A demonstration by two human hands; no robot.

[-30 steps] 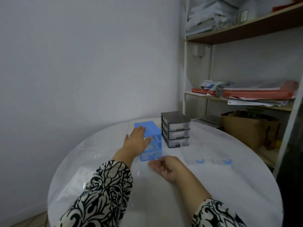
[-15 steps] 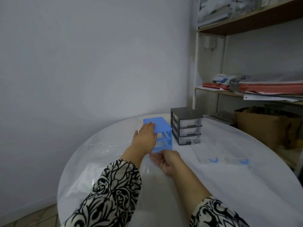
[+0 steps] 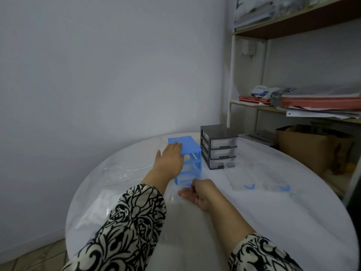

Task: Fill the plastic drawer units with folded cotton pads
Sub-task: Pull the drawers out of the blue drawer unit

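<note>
**Hands at the blue drawer unit on the round table**

Head view: The blue drawer unit stands toward the far side of the round white table, and everything here is placed from it. The left hand lies flat on its top and left side, fingers straight, pressing rather than gripping. The right hand is just in front of the unit's lowest level, palm turned up, fingers curled at a small blue handle there; whether they actually pinch the handle cannot be told. The front slots of the blue unit look open, showing only the frame.

Just to the right of the blue unit, close but apart, stands a grey drawer unit with three clear drawers pushed in. Further right and nearer the camera, two clear drawers with blue handles lie on the table, well apart from the blue unit. To its left and nearer the camera lies crumpled clear plastic wrap, and below that a soft white heap, perhaps the cotton pads, too blurred to be sure. Behind and right of the unit is a wooden shelf with papers.
</note>
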